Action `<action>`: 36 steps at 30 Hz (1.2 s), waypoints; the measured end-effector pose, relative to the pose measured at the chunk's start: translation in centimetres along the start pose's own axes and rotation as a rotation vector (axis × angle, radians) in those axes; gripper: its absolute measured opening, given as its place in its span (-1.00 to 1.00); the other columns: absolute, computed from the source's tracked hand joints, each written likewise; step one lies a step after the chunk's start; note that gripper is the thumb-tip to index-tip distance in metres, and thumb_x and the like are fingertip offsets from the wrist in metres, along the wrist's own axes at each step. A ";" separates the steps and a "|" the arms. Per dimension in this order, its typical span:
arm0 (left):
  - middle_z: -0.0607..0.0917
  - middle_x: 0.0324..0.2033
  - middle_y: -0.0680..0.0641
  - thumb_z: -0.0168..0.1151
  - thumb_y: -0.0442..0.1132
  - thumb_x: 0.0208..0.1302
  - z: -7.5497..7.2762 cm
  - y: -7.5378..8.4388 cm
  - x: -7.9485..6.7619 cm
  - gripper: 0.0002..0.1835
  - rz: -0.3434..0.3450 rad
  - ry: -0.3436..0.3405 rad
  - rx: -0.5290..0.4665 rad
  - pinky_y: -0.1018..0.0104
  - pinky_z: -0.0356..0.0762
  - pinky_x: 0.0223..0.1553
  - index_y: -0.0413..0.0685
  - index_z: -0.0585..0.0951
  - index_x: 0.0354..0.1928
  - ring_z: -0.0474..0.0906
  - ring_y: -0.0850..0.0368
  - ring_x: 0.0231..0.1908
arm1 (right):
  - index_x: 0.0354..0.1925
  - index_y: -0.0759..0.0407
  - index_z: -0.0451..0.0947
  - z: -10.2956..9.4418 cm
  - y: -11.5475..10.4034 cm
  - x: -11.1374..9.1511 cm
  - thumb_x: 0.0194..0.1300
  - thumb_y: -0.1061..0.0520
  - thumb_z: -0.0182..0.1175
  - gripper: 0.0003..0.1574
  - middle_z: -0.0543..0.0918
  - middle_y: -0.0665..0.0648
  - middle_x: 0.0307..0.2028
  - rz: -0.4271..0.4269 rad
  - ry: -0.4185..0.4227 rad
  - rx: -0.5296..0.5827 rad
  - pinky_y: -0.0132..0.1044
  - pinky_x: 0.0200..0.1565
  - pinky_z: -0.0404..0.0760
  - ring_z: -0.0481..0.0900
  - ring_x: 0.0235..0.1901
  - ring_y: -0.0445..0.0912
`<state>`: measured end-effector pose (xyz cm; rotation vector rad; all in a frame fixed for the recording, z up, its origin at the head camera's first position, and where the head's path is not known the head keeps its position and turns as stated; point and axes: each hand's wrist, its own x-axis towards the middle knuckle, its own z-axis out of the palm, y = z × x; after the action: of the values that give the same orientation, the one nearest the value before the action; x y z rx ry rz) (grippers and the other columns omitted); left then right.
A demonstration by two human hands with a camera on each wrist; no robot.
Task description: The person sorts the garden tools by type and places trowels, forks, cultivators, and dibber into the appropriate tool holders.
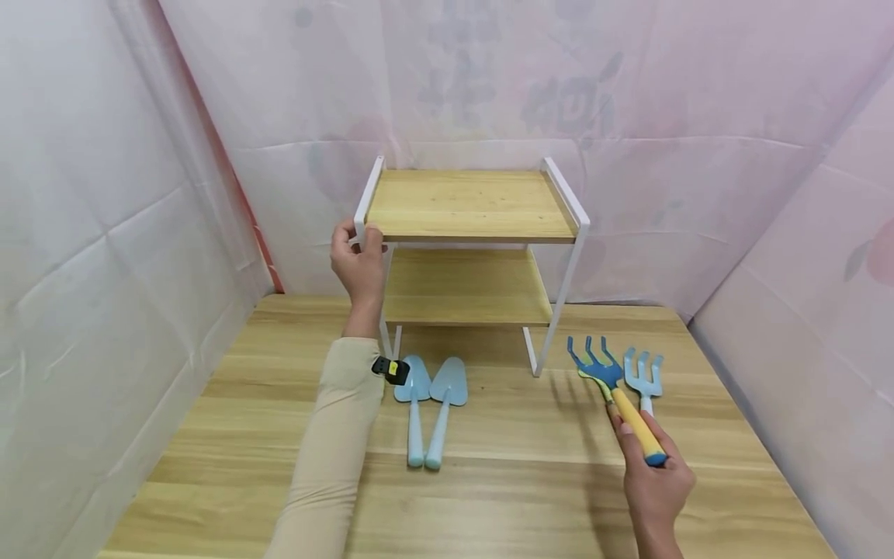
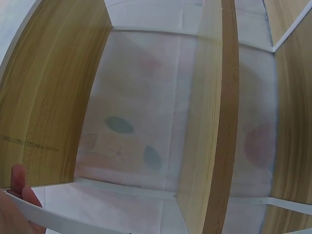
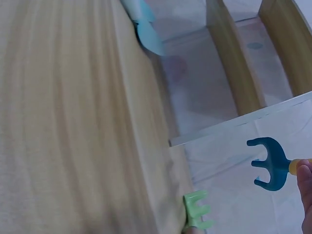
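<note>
1. Left hand [image 1: 359, 268]: closed, fingers and thumb curled round the white frame of the rack [image 1: 571, 268], at its upper left front corner.
2. Right hand [image 1: 655, 481]: closed round the yellow handle of a blue-headed fork [image 1: 628, 411], three tines pointing away from the person, toward the right of the rack. A yellow-green piece [image 1: 594, 380] shows against the underside of the blue head; cannot tell whether it belongs to another tool.
3. Light-blue fork [image 1: 644, 380]: just beside the blue head, on its right; handle runs behind the right hand, and whether it is gripped cannot be told.
4. Left trowel [image 1: 415, 419] and right trowel [image 1: 448, 384]: light blue, lying side by side before the rack, blades toward it. A black device [image 1: 391, 370] at the left sleeve [image 1: 335, 442] partly covers the left blade in the head view.
5. Rack: upright on the wood-grain table [image 1: 503, 497], with upper shelf [image 1: 471, 203] and lower shelf [image 1: 468, 287], both wooden.
6. Printed pale cloth [image 1: 461, 78]: hangs behind the table.
</note>
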<state>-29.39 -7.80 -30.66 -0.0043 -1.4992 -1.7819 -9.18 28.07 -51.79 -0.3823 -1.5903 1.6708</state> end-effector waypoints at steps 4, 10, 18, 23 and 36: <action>0.51 -0.37 -0.03 0.12 -0.29 0.09 0.2 -0.1 -0.1 -0.81 -0.006 -0.006 -0.011 0.40 0.55 -0.49 -0.24 0.52 -0.26 0.45 0.17 -0.61 | 0.02 0.44 0.51 1.7 -5.8 -1.3 0.05 0.44 0.28 -0.51 0.69 0.02 -0.33 0.036 0.040 0.058 -0.44 -0.32 0.55 0.67 -0.38 -0.17; 0.49 -0.41 0.04 0.10 -0.35 0.09 0.3 -0.1 0.0 -0.77 -0.021 0.000 0.027 0.45 0.37 -0.55 -0.38 0.50 -0.21 0.35 0.27 -0.61 | 0.00 0.53 0.48 2.4 -8.3 -1.5 0.05 0.52 0.22 -0.53 0.69 0.10 -0.34 -0.042 0.032 0.173 -0.41 -0.32 0.56 0.68 -0.39 -0.13; 0.39 -0.38 0.10 0.03 -0.31 0.11 0.1 0.2 0.2 -0.78 -0.019 -0.068 0.109 0.41 0.22 -0.51 -0.24 0.45 -0.19 0.25 0.26 -0.53 | -0.07 0.69 0.42 3.0 -10.1 -0.9 -0.02 0.63 0.17 -0.55 0.67 0.31 -0.33 -0.219 -0.013 0.397 -0.34 -0.35 0.57 0.68 -0.39 -0.01; 0.39 -0.47 0.02 -0.04 -0.28 0.12 0.0 0.3 0.4 -0.82 -0.046 -0.127 0.047 0.39 0.28 -0.58 -0.09 0.42 -0.20 0.28 0.22 -0.54 | -0.09 0.72 0.41 3.5 -11.2 -0.6 -0.02 0.64 0.15 -0.57 0.63 0.40 -0.28 -0.245 -0.016 0.459 -0.27 -0.31 0.58 0.67 -0.37 0.06; 0.32 -0.55 0.04 -0.11 -0.30 0.17 0.1 0.1 0.5 -0.84 -0.021 -0.170 -0.021 0.39 0.28 -0.58 -0.05 0.38 -0.20 0.30 0.19 -0.55 | -0.08 0.82 0.33 4.5 -13.6 0.5 -0.06 0.68 0.12 -0.52 0.59 0.49 -0.26 -0.322 -0.067 0.560 -0.21 -0.28 0.59 0.67 -0.36 0.13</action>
<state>-29.70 -7.97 -30.33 -0.1544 -1.6046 -1.8525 -8.18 24.03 -38.04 0.2071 -1.0879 1.7900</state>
